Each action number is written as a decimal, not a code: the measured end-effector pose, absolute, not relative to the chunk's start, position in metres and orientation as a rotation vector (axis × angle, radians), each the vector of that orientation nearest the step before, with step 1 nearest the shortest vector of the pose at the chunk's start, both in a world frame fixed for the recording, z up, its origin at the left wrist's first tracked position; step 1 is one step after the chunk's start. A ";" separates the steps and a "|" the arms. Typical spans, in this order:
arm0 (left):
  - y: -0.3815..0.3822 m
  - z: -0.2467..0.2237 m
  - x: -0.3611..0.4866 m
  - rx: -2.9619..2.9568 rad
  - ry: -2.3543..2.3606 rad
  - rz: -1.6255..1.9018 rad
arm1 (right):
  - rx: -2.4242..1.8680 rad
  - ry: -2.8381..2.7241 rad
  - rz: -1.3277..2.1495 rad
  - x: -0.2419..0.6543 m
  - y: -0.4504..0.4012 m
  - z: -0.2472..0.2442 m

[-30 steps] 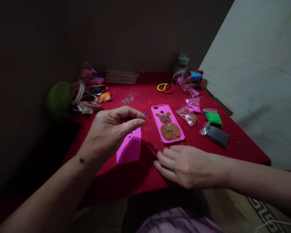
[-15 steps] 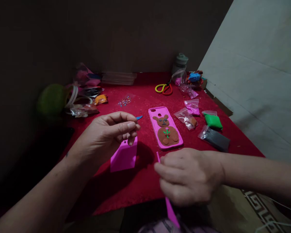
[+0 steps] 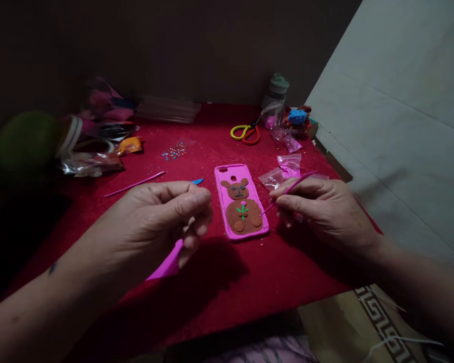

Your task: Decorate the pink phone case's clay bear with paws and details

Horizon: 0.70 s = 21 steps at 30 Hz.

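Note:
A pink phone case (image 3: 221, 201) lies on the red table cover, bearing a brown clay bear (image 3: 237, 206) with a green-stemmed pink flower on its belly. My right hand (image 3: 318, 206), right of the case, pinches a thin pink modelling tool (image 3: 301, 179), its lower tip near the bear's lower right side. My left hand (image 3: 174, 212) hovers left of the case, thumb pressed to the fingers; whatever may be between them is too small to make out. A blue blade-like tip (image 3: 197, 181) shows behind it; I cannot tell whether the hand touches it. A pink sheet (image 3: 168, 264) is partly hidden below.
Another pink stick tool (image 3: 135, 184) lies at left. Small gems (image 3: 174, 150), scissors (image 3: 245, 133), a bottle (image 3: 277, 91) and an orange clay packet (image 3: 129, 145) are farther back. Clay bags (image 3: 289, 164) stand right of the case. A pale wall (image 3: 401, 101) rises on the right.
My right hand has risen from the table's front edge to beside the case, now with the thin tool instead of the flat pink piece. The view has shifted, and the left hand stays pinched.

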<state>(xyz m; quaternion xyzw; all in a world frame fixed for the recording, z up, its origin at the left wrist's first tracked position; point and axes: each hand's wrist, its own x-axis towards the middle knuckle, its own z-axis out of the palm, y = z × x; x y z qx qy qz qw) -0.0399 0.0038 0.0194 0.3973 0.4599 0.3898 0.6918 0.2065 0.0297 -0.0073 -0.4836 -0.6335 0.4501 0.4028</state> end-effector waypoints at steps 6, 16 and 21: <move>0.007 0.012 -0.028 0.835 1.131 0.930 | -1.175 -1.762 0.869 0.204 0.024 -0.015; 0.011 -0.014 -0.045 0.731 1.192 0.977 | -0.987 -2.012 0.519 0.205 0.020 -0.020; 0.007 -0.017 -0.055 0.678 1.148 0.703 | -0.988 -2.015 0.536 0.206 0.019 -0.022</move>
